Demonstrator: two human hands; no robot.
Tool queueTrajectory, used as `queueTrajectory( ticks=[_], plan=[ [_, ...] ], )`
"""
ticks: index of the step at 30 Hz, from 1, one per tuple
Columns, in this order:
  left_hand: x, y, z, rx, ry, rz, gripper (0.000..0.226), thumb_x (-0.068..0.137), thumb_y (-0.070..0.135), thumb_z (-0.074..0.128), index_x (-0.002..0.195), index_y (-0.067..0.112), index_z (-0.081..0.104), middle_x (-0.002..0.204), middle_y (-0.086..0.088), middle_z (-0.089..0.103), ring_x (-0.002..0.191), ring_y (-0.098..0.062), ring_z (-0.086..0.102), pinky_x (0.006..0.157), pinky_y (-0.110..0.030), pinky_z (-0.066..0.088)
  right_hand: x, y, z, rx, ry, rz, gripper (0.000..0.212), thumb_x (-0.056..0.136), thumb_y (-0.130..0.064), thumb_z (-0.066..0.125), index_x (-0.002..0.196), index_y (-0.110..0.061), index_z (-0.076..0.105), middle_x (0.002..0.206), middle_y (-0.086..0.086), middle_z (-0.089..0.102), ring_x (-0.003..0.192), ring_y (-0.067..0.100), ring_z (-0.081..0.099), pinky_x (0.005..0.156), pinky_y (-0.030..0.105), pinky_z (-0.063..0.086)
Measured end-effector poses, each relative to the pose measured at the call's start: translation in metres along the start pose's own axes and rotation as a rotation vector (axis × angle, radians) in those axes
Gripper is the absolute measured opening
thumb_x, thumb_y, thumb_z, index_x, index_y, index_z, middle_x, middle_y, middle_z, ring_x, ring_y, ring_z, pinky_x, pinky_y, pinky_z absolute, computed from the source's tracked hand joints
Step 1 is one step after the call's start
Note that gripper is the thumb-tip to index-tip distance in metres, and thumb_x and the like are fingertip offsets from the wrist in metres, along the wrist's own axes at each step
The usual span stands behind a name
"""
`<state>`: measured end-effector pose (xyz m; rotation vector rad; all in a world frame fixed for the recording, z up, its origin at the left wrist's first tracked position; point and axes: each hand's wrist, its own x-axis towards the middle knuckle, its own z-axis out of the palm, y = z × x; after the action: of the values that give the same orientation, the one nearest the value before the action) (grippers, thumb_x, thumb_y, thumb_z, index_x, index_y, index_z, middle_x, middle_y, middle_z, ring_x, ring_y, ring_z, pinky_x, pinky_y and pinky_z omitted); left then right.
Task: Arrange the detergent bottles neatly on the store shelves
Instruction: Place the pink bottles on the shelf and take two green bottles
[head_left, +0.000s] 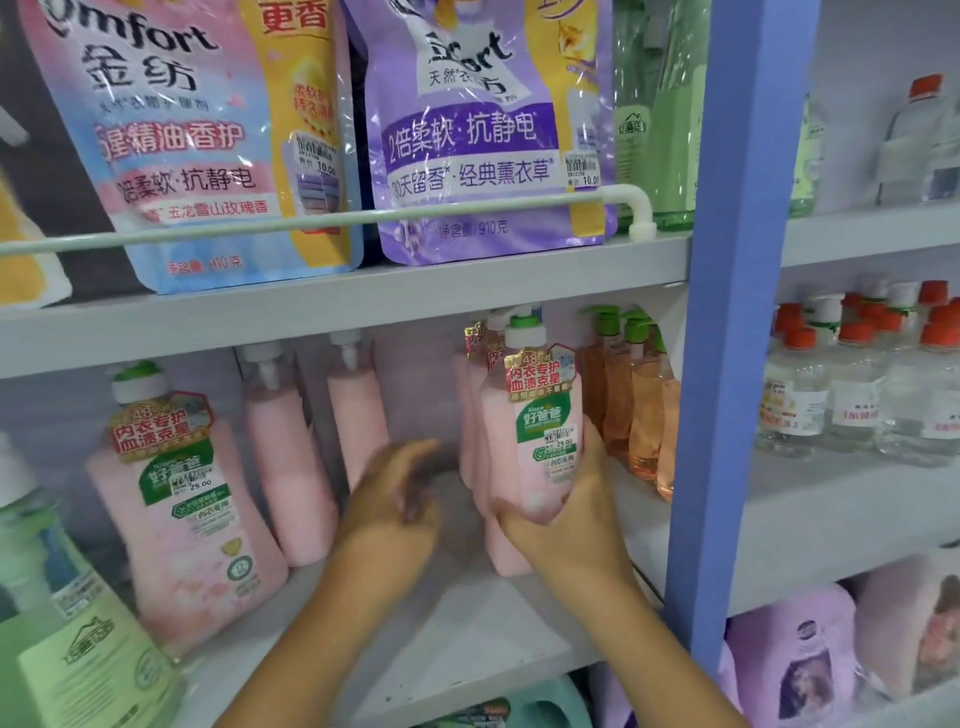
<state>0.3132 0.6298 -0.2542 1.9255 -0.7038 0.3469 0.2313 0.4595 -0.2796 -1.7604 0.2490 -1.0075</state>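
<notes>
I see my right hand gripping a pink plastic pump bottle with a green-and-white cap from below, at about 4 o'clock of the view's centre; its fingers curl under the base and the thumb runs up the bottle's right side. The bottle stands upright, label facing me, with its base raised clear of the grey middle shelf.

My left hand is just to the left of it, near 6 o'clock, blurred; its fingers look loosely curled and hold nothing, apart from the bottle.

Behind the held bottle stand more pink bottles of the same kind, close together. At 3 o'clock of them is a row of orange translucent pump bottles with green tops. Toward 9 o'clock, two plain pink bottles turned backs-out lean at the shelf's rear, and another labelled pink bottle stands tilted at the front left. A pale green bottle sits at 8 o'clock.

On the upper shelf, behind a white rail, stand a pink-and-blue softener pouch and a purple softener pouch. Right of the blue upright post are clear bottles with red caps.
</notes>
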Motion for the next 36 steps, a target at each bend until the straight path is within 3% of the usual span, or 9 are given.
queueTrajectory(
  ticks=[3, 6, 9, 14, 18, 24, 28, 33, 36],
  plan=[
    [0.019, -0.006, -0.012, 0.173, 0.305, -0.093, 0.058, 0.087, 0.001, 0.070, 0.142, 0.011, 0.052, 0.143, -0.011, 0.047, 0.133, -0.025, 0.045, 0.104, -0.017, 0.031, 0.007, 0.009, 0.002, 0.002, 0.003, 0.022, 0.102, 0.062, -0.022, 0.096, 0.143, -0.041, 0.037, 0.129, -0.010, 0.056, 0.117, 0.008, 0.058, 0.093, 0.023, 0.053],
    [0.026, -0.009, -0.005, 0.253, 0.283, -0.136, 0.083, 0.086, 0.011, 0.074, 0.157, 0.003, 0.031, 0.159, -0.022, 0.034, 0.146, -0.035, 0.034, 0.120, -0.034, 0.028, 0.010, 0.012, 0.004, -0.006, 0.024, 0.032, 0.104, 0.058, -0.032, 0.092, 0.147, -0.031, 0.039, 0.128, -0.009, 0.056, 0.118, 0.011, 0.058, 0.097, 0.032, 0.052],
    [0.037, -0.018, 0.004, 0.208, 0.284, -0.184, 0.099, 0.088, 0.018, 0.077, 0.163, 0.003, 0.014, 0.164, -0.023, 0.028, 0.148, -0.038, 0.033, 0.121, -0.036, 0.027, 0.012, 0.011, 0.008, -0.019, 0.056, 0.012, 0.108, 0.050, -0.047, 0.082, 0.148, -0.030, 0.040, 0.124, -0.012, 0.056, 0.117, 0.013, 0.058, 0.098, 0.039, 0.053],
    [0.063, -0.032, 0.016, 0.142, 0.377, -0.256, 0.093, 0.085, 0.023, 0.085, 0.151, -0.011, 0.030, 0.147, -0.035, 0.045, 0.134, -0.049, 0.047, 0.110, -0.044, 0.040, 0.010, 0.016, 0.009, -0.045, 0.064, 0.014, 0.109, 0.056, -0.042, 0.090, 0.151, -0.028, 0.038, 0.128, -0.006, 0.054, 0.120, 0.020, 0.057, 0.100, 0.049, 0.053],
    [0.070, -0.048, 0.019, -0.016, 0.409, -0.231, 0.065, 0.083, 0.021, 0.086, 0.129, 0.004, 0.044, 0.118, -0.012, 0.060, 0.108, -0.033, 0.063, 0.089, -0.032, 0.045, 0.011, 0.017, 0.008, -0.038, 0.066, 0.015, 0.106, 0.052, -0.054, 0.083, 0.147, -0.035, 0.039, 0.127, -0.009, 0.055, 0.118, 0.015, 0.058, 0.098, 0.045, 0.055],
    [0.078, -0.073, 0.009, -0.369, 0.181, -0.320, 0.035, 0.099, 0.022, 0.070, 0.122, 0.041, 0.052, 0.117, 0.015, 0.069, 0.110, -0.013, 0.069, 0.098, -0.038, 0.054, 0.011, 0.020, 0.010, -0.043, 0.098, 0.012, 0.102, 0.051, -0.056, 0.081, 0.143, -0.039, 0.040, 0.125, -0.012, 0.052, 0.119, 0.013, 0.058, 0.099, 0.045, 0.055],
    [0.081, -0.077, 0.011, -0.436, 0.166, -0.330, 0.029, 0.102, 0.025, 0.066, 0.123, 0.044, 0.058, 0.128, 0.006, 0.072, 0.117, -0.021, 0.069, 0.106, -0.050, 0.053, 0.012, 0.023, 0.011, -0.072, 0.105, 0.021, 0.108, 0.049, -0.059, 0.081, 0.146, -0.036, 0.040, 0.125, -0.010, 0.047, 0.121, 0.018, 0.055, 0.099, 0.049, 0.055],
    [0.082, -0.081, 0.015, -0.434, 0.094, -0.337, 0.033, 0.106, 0.032, 0.058, 0.106, 0.064, 0.063, 0.113, 0.022, 0.076, 0.101, -0.005, 0.075, 0.098, -0.043, 0.059, 0.013, 0.024, 0.010, -0.071, 0.091, 0.013, 0.110, 0.050, -0.059, 0.082, 0.148, -0.037, 0.037, 0.129, -0.009, 0.048, 0.125, 0.018, 0.054, 0.101, 0.050, 0.054],
    [0.084, -0.085, 0.017, -0.458, 0.069, -0.329, 0.027, 0.107, 0.034, 0.056, 0.123, 0.054, 0.061, 0.119, 0.019, 0.075, 0.107, -0.010, 0.074, 0.099, -0.043, 0.058, 0.011, 0.023, 0.009, -0.057, 0.073, 0.018, 0.112, 0.051, -0.059, 0.081, 0.150, -0.034, 0.036, 0.132, -0.007, 0.047, 0.127, 0.018, 0.053, 0.102, 0.050, 0.054]
  ],
)
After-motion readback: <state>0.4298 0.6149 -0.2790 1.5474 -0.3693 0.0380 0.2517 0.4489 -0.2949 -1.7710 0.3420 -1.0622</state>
